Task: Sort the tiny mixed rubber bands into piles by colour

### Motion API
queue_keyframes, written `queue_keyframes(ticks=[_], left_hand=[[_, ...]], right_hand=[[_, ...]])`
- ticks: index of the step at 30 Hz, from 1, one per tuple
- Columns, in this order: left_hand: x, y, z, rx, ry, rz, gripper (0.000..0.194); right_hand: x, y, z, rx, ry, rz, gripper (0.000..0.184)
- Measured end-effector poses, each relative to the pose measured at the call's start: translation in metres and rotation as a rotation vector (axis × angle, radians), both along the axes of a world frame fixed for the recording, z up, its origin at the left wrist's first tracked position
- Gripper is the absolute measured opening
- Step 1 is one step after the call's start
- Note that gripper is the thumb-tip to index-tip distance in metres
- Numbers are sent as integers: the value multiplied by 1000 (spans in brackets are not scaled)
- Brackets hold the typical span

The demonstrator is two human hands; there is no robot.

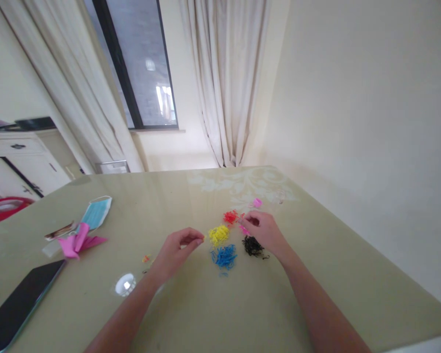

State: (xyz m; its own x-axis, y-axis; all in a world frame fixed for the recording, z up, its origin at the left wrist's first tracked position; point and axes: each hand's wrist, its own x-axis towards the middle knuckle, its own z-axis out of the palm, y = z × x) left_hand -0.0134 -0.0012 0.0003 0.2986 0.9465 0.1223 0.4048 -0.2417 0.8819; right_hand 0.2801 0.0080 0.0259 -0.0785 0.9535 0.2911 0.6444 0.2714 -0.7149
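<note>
Small heaps of tiny elastic bands lie on the glossy table (pixel 242 304): red (pixel 230 216), yellow (pixel 218 235), blue (pixel 225 256) and black (pixel 253 246). My left hand (pixel 177 251) rests left of the yellow heap, its thumb and forefinger pinched on something tiny at the heap's edge. My right hand (pixel 264 231) hovers between the red and black heaps, fingers curled on a small pink band (pixel 244 229). A pink bit (pixel 257 202) lies farther back.
A blue face mask (pixel 96 213), a pink folded paper (pixel 78 240) and a wrapper (pixel 59 231) lie at the left. A dark phone (pixel 20 304) sits at the near left edge. A few loose bands (pixel 146 258) lie near my left wrist. Curtains and a window stand behind.
</note>
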Motion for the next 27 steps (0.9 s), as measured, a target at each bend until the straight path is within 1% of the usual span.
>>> queue_keyframes(ticks=[2, 3, 5, 7, 11, 17, 20, 23, 26, 27], left_hand=[[8, -6, 1, -8, -38, -22, 29], [11, -8, 2, -7, -50, -35, 28], [14, -11, 2, 1, -56, -60, 27], [14, -12, 3, 12, -50, -73, 26], [14, -13, 6, 34, -35, -84, 23], [18, -18, 10, 66, -8, -94, 20], [17, -19, 16, 71, 0, -95, 20], [6, -15, 23, 85, 77, -66, 25], [-21, -8, 27, 112, 276, 8, 25], [-31, -6, 26, 101, 352, 6, 24]], right_hand=[[-26, -9, -3, -20, 114, 179, 28], [-38, -13, -6, -18, 132, 229, 24], [-58, -21, -12, -5, 140, 272, 18], [-68, -25, -17, 0, 164, 271, 15], [-67, -26, -17, -21, 220, 250, 12], [-63, -24, -15, -30, 186, 255, 11], [-62, -23, -16, -24, 220, 255, 8], [-58, -23, -10, -77, 403, 280, 14], [-53, -25, 0, -116, 633, 276, 24], [-51, -26, 3, -110, 681, 260, 25]])
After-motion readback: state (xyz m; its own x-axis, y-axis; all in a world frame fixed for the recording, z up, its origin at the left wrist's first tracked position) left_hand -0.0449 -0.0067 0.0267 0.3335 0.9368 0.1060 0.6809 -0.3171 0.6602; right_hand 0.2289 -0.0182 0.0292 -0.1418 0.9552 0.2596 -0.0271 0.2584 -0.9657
